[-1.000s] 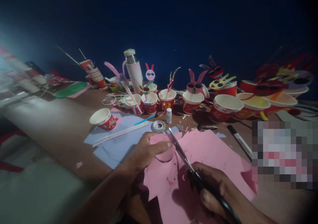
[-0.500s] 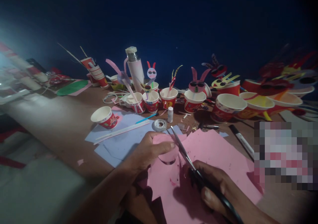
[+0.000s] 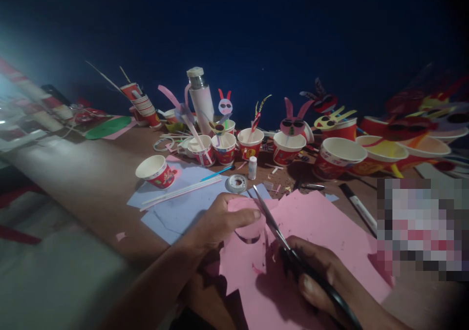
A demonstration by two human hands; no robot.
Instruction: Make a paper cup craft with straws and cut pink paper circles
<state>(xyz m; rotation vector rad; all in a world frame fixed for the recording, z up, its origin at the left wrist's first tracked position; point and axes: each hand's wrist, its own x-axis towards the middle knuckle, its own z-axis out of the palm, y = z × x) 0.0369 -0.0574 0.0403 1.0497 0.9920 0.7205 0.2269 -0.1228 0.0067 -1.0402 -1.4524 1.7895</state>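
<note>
Head view: pink paper between hands

Lower centre: two hands, one pair of scissors, one pink paper sheet. Centre: one roll of tape, one small white bottle, five red paper cups, the leftmost apart from the other four. Right of centre: one marker. Upper centre: one white flask. Upper left: one green paper oval. Further cups at right: overlapping, not countable.
</note>
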